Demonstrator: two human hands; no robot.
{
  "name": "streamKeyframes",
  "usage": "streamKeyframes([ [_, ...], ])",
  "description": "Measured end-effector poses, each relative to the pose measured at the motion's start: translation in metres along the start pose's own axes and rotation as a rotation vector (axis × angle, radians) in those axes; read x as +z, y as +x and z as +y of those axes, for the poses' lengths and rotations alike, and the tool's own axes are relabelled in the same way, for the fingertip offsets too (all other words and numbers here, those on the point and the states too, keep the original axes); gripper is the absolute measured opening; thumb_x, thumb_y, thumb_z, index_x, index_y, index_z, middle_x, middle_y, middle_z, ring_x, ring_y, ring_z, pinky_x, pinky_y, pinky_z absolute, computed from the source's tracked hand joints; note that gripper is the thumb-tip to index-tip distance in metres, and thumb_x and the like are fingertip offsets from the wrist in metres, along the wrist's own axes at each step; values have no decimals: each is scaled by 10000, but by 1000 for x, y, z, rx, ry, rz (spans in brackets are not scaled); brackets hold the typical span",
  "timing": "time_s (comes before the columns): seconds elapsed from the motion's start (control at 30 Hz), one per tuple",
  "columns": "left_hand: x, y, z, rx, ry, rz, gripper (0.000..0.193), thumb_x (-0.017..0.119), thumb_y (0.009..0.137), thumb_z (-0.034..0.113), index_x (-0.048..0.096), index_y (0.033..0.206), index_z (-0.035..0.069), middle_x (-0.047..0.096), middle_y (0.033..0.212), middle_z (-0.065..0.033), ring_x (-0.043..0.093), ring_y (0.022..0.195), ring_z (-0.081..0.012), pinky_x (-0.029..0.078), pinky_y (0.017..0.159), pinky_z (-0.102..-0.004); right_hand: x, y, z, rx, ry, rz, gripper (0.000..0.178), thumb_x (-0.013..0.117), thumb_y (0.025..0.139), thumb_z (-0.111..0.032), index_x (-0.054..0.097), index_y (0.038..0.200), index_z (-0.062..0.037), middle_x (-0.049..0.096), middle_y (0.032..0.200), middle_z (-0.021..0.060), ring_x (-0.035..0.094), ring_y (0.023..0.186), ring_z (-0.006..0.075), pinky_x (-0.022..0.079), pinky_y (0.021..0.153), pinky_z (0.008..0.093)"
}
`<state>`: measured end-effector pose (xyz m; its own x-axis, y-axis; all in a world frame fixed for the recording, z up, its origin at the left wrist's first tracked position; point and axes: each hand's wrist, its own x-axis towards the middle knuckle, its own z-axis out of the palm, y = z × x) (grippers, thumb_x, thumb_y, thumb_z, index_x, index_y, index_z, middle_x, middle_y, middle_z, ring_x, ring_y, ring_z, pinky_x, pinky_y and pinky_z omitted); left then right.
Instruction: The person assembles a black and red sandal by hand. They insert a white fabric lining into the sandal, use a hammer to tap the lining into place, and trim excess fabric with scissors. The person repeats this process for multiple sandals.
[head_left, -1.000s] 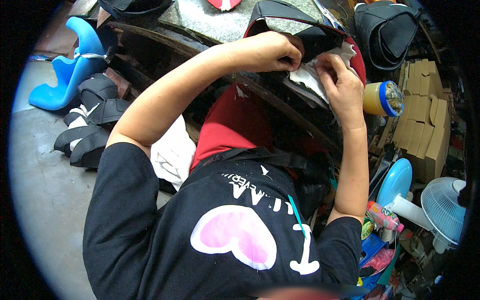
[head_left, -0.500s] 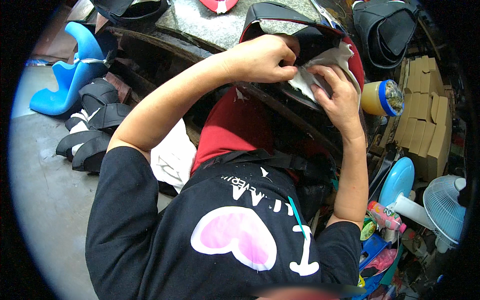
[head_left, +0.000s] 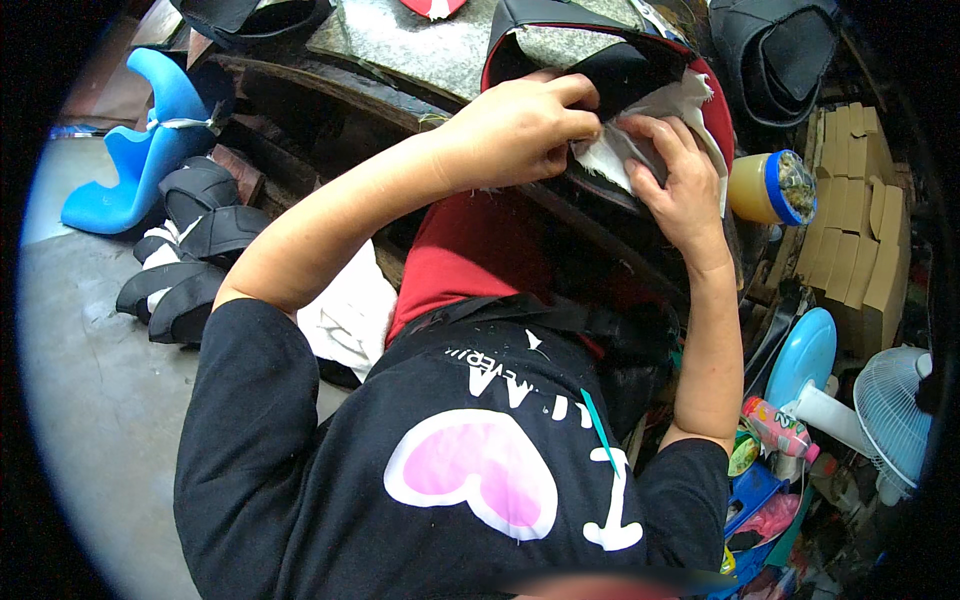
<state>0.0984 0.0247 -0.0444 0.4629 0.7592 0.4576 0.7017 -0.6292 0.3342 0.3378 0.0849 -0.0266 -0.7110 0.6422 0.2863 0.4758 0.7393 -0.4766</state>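
Observation:
A black-and-red piece (head_left: 600, 12), looking like a shoe upper, lies at the far right of the bench with its opening spread. Inside it sits a frayed white cloth lining (head_left: 690, 98). My right hand (head_left: 685, 185) has its thumb and bent fingers closed on this cloth, close to the red edge. My left hand (head_left: 525, 130) reaches across from the left, fingers curled together at the cloth's left edge. What its fingertips hold is hidden.
Right of the work stands a yellowish jar with a blue rim (head_left: 775, 188), by stacked cardboard boxes (head_left: 850, 215) and a fan (head_left: 893, 425). Other black pieces (head_left: 775, 60) lie at the back right, more (head_left: 215, 230) at left beside a blue moulded form (head_left: 140, 150). A stone slab (head_left: 400, 40) tops the bench.
My left fingers have shifted slightly, with the fingertips now higher against the cloth's edge. The right hand stays at the cloth. The whole view has moved a little.

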Motion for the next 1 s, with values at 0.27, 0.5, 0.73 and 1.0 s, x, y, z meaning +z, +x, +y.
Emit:
streamKeyframes([
  [0.27,-9,-5,-7,133,-50,-26,127,705,799,46,651,914,53,607,1055,-87,655,909,-307,550,783,-394,5,-1,4,17,-41,11,373,656,816,-131,671,1182,-63,674,1089,114,674,1035,302,521,915,381],
  [0.5,-11,-6,-4,77,-71,-65,128,726,794,55,649,892,25,594,1036,-116,664,921,-319,558,802,-409,6,-3,-3,-46,-111,96,367,691,801,-142,691,1167,-165,702,1099,71,673,1003,300,545,869,402],
  [0.73,-8,-6,-6,39,-113,-90,224,745,772,69,665,971,6,607,1107,-183,627,1081,-382,532,938,-430,22,-10,-12,-337,-80,87,486,603,773,120,644,1199,-112,676,1214,84,629,1132,336,501,993,428],
  [1.0,-19,-13,1,-184,-45,-69,280,729,791,123,662,1032,-3,640,1026,-213,625,1045,-395,517,902,-447,19,-11,-1,-258,65,-1,370,631,842,41,692,1151,-154,700,1150,97,642,1114,323,485,1003,430],
])
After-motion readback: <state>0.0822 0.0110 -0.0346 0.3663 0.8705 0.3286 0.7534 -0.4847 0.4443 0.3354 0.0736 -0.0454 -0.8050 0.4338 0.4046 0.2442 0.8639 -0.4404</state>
